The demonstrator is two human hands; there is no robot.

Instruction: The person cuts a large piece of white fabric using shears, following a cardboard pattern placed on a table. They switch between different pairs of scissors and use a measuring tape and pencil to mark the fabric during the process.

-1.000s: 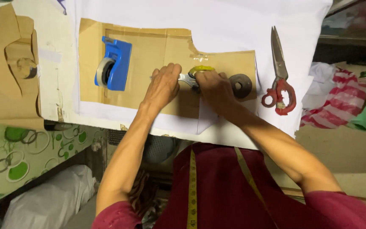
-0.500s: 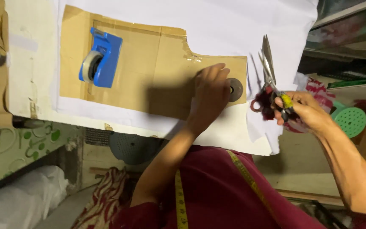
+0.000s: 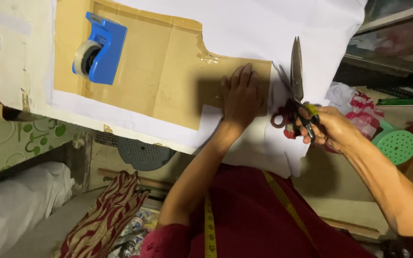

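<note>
While our left hand [image 3: 241, 95] is pressing the cardboard pattern [image 3: 168, 71] flat, our right hand [image 3: 331, 129] is clasping scissors [image 3: 296, 81] beside it.

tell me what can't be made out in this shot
Head view only:
- What lies under the left hand on the cardboard pattern: the palm covers it.
- The scissors handles: mostly wrapped by the right hand.
- The white cloth: cut off by the top edge.
- The tape dispenser far side: hidden by its blue body.
</note>
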